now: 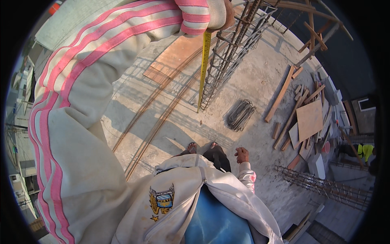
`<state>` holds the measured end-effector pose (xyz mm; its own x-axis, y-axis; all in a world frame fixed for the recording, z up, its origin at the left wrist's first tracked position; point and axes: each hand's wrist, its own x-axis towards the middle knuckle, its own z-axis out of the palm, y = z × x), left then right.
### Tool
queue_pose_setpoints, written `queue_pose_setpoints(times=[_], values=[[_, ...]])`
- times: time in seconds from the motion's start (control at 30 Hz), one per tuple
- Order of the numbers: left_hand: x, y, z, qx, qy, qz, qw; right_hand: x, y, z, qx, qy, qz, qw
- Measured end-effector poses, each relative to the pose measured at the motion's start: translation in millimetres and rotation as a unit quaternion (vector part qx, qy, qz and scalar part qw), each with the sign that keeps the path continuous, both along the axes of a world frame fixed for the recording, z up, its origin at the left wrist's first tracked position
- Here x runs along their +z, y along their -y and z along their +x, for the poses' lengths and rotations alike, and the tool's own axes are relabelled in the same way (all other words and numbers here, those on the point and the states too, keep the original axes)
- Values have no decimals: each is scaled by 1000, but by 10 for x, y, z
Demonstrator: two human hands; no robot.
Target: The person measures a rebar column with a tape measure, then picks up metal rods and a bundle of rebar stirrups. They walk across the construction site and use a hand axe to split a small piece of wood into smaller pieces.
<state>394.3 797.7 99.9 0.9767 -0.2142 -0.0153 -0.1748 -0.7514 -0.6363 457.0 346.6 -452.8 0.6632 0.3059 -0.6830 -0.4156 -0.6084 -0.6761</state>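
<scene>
My left hand (228,15) is raised at the top, partly hidden by its striped cuff. From beneath it a yellow tape measure blade (204,61) runs down to the concrete floor; the hand appears closed on its upper end, and any case is out of sight. Right beside the blade stands a tall rebar column cage (226,53) of upright bars tied with stirrups. Down at my right side hangs my right hand (242,155), its fingers loosely bent and somewhat apart, with nothing visible in them.
Long thin steel bars (156,128) lie on the floor to the left, near a plywood sheet (174,57). A bundle of stirrups (240,115) lies ahead. Rightward are scrap boards (309,122), a horizontal rebar cage (325,185) and a person in a yellow-green top (367,152).
</scene>
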Motion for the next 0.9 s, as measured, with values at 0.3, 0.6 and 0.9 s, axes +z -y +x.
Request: queue_pose_setpoints(times=[0.3, 0.6, 0.9], values=[[-48, -44, 106, 18, -16, 3, 1000, 407, -852, 555, 61, 38, 111, 991], [-92, -84, 382, 31, -45, 18, 998, 773, -1884, 1016, 224, 116, 154, 955], [-156, -199, 513, 41, -50, 16, 998, 1441, -2901, 840, 310, 329, 194, 871]])
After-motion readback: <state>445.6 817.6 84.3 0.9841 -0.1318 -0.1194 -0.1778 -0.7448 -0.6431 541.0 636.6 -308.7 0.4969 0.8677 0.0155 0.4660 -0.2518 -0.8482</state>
